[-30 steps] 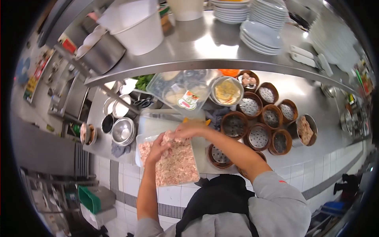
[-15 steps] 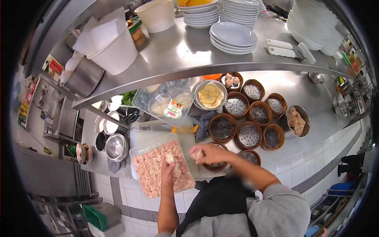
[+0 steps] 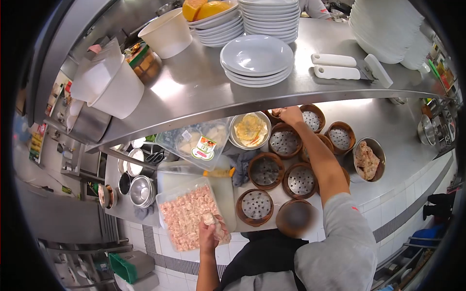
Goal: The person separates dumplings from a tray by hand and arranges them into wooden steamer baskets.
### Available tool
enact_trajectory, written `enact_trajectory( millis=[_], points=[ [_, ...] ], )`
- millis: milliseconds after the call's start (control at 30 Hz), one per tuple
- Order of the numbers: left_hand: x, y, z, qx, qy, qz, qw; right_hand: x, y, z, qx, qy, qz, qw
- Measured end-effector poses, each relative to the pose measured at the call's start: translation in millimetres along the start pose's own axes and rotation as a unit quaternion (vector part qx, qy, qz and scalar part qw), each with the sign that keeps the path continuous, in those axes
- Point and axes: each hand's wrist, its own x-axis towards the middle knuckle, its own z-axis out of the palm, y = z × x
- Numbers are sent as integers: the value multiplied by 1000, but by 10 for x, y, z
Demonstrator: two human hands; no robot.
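My left hand is closed around pale, pinkish meat dumplings above the lower right corner of a clear plastic tray. Rows of similar dumplings fill that tray. At the far end of the counter, my right hand reaches into a round steamer basket, its fingers closed at a pinkish dumpling. The shelf edge hides part of this basket. Nearer to me stand several baskets with perforated metal liners, among them one basket beside the tray.
A steel shelf with plates and scrapers overhangs the counter. A metal pot of raw meat stands at the right. Left of the baskets are a lidded plastic box, a bowl and a cloth.
My right hand has moved from near the tray, away from me, to the far basket. The left hand stays over the tray holding its dumplings. The view has shifted.
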Motion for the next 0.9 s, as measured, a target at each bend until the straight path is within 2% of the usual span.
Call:
enact_trajectory(
  millis=[33,167,233,367,533,567,633,900],
  points=[
    [-18,-10,-15,-4,-7,-14,1000,-3,-12,2,-48,-26,7,998],
    [-73,-98,-47,-7,2,-29,1000,31,-43,109,-70,-29,2,997],
    [-79,-142,-3,-14,26,-1,1000,39,-11,223,-142,49,-22,989],
    [-67,-232,-61,-22,11,-23,999,65,6,300,-143,74,-21,987],
    [-26,-239,26,-22,3,-18,1000,244,340,488,-144,88,-95,981],
    [-21,-243,39,-23,2,-18,1000,227,319,446,-145,88,-95,981],
    [-9,-246,74,-33,-8,-11,999,200,276,353,-99,22,-75,992],
    [-43,-261,96,-6,-8,-29,1000,73,170,216,-129,47,-79,987]
  ],
)
